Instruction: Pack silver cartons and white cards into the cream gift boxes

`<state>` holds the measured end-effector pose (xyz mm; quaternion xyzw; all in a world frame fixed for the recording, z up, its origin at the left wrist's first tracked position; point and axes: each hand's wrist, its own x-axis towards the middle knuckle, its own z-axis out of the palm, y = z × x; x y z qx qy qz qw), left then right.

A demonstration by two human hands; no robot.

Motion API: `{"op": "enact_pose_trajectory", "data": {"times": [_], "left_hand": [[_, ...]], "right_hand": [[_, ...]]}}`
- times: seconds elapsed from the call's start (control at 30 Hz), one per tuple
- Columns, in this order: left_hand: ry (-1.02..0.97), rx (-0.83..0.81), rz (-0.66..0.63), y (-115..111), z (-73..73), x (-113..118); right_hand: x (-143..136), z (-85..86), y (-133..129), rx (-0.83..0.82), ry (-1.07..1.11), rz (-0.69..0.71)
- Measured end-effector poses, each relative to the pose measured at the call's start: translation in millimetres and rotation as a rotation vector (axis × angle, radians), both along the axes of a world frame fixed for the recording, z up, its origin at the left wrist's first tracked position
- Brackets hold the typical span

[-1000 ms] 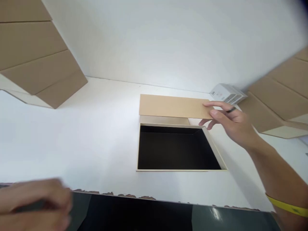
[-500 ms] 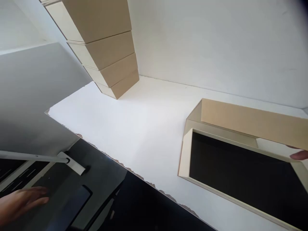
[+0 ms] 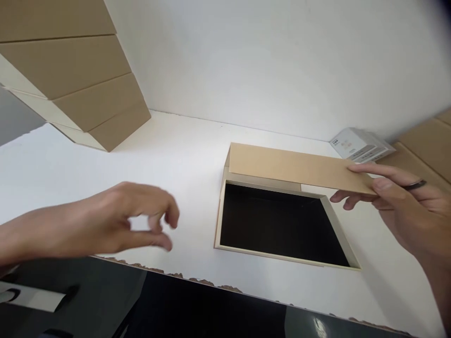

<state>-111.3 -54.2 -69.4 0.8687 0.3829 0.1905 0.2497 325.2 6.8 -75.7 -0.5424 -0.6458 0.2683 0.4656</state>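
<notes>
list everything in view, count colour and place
open box: 1, tan, black inside, right of centre
flap: 1, tan, above box's far side
stacked boxes: 3+, tan, upper left
other boxes: 2+, tan, right edge
printed cartons: several, white, behind flap
table: 1, white, centre
wall: 1, white, behind table
floor: 1, dark, below table
bar: 1, white, lower left
black shape: 1, unclear, bottom centre
ring: 1, dark, right hand
left hand: 1, left of box
right hand: 1, pinching flap

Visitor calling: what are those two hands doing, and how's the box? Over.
Right hand pinching raised lid. Left hand left of box, fingers curled, holding nothing. Box open, black inside. Stacked boxes farther left, apart.
</notes>
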Motion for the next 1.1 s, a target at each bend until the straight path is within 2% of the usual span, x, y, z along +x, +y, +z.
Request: {"op": "enact_pose_trajectory", "data": {"times": [0.03,0.1,0.23,0.33,0.47,0.6,0.83,1.1], "left_hand": [[0.042,-0.058,-0.012,12.3,3.6,5.4],[0.103,-0.134,-0.014,27.6,0.3,13.5],[0.009,-0.127,0.013,31.0,-34.0,29.7],[-0.074,-0.206,-0.016,28.9,-59.3,47.2],[-0.161,-0.213,-0.025,32.6,-77.7,66.5],[-0.227,-0.180,-0.012,35.2,-86.0,71.8],[-0.251,-0.136,0.001,30.9,-91.9,73.8],[-0.286,-0.069,-0.023,31.7,-93.7,75.9]], "right_hand": [[2.8,0.8,-1.1,-0.010,0.016,0.015],[7.9,0.9,-1.4,-0.032,0.000,0.021],[11.6,-2.6,1.8,-0.075,-0.039,0.057],[9.5,-5.2,3.1,-0.074,-0.061,0.063],[3.8,-6.6,-0.9,-0.051,-0.159,-0.030],[-0.3,-7.0,-5.9,-0.069,-0.248,-0.115],[2.9,-9.1,-4.0,-0.118,-0.259,-0.114],[5.5,-13.1,-6.1,-0.092,-0.266,-0.097]]}}
